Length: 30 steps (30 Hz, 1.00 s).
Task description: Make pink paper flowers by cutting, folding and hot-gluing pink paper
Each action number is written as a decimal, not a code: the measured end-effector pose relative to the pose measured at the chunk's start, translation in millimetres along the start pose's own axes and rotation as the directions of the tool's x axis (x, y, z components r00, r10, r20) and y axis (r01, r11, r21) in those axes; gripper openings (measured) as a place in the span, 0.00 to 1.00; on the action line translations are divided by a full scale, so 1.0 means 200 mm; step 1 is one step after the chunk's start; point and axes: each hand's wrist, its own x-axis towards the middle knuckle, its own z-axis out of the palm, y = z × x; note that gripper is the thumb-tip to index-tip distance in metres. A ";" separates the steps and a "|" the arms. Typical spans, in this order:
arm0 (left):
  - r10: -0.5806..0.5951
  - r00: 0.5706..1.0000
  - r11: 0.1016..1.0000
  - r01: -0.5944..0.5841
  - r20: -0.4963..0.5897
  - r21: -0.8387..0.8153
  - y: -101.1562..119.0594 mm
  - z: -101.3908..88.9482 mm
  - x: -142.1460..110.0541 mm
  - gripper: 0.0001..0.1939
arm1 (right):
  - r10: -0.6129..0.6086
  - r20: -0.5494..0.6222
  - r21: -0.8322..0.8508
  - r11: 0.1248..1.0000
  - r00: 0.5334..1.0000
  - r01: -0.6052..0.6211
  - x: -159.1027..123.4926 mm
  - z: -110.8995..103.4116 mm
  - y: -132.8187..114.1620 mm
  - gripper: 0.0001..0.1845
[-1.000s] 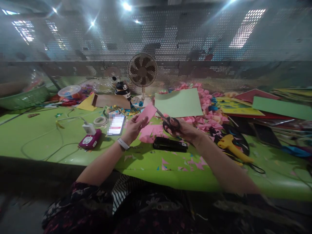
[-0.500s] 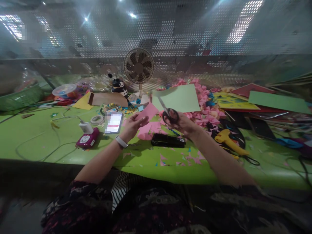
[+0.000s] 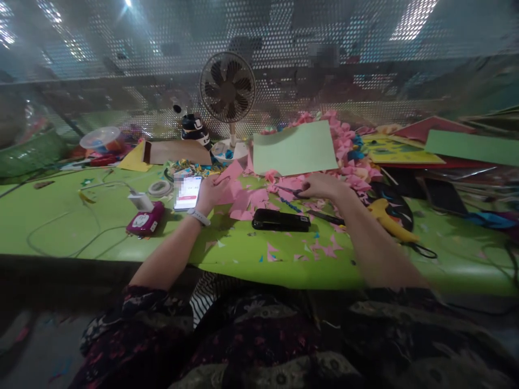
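Between the fingers of my left hand (image 3: pixel 210 194) is a piece of pink paper (image 3: pixel 232 174), beside a lit phone (image 3: pixel 186 193). My right hand (image 3: pixel 322 186) is down at the table on the right, its fingers closed on the dark handles of a pair of scissors (image 3: pixel 295 192). The scissors point left, low over pink paper scraps, and part of them is hidden by the hand. More pink paper (image 3: pixel 245 204) lies between my hands. A black stapler (image 3: pixel 281 220) rests in front of it.
A light green sheet (image 3: pixel 294 148) leans on a heap of pink paper pieces (image 3: pixel 348 141). Behind stands a small fan (image 3: pixel 228 89). At right lies a yellow glue gun (image 3: pixel 389 220); at left, a purple box (image 3: pixel 145 219) with a charger and cable, and a tape roll (image 3: pixel 159 188).
My right hand has lowered the scissors from mid-air to the scraps on the table, moving slightly right. My left hand has shifted left toward the phone, still with the pink paper.
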 end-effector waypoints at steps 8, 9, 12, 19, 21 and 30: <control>-0.008 0.997 0.879 0.043 0.076 -0.475 0.15 0.08 -0.09 0.17 | 0.014 -0.179 0.121 0.993 0.984 0.008 -0.05 -0.04 -0.08 0.10; -0.021 0.990 0.834 0.094 0.138 -0.544 0.19 0.10 -0.13 0.18 | -0.001 -0.271 0.286 0.955 0.963 0.081 -0.06 -0.04 -0.13 0.14; -0.039 0.954 0.781 0.215 0.297 -0.586 0.29 0.15 -0.25 0.22 | -0.066 -0.397 0.694 0.631 0.916 0.346 -0.11 0.00 -0.30 0.23; -0.050 0.859 0.761 0.363 0.510 -0.537 0.32 0.19 -0.37 0.22 | -0.100 -0.727 0.490 0.618 0.679 0.616 -0.15 0.14 -0.48 0.13; -0.044 0.856 0.727 0.381 0.516 -0.571 0.32 0.19 -0.37 0.18 | -0.179 -0.805 0.238 0.775 0.566 0.585 -0.14 0.15 -0.45 0.11; -0.047 0.855 0.608 0.435 0.517 -0.664 0.34 0.17 -0.36 0.06 | -0.540 -0.655 -0.352 0.837 0.529 0.419 -0.12 0.18 -0.41 0.19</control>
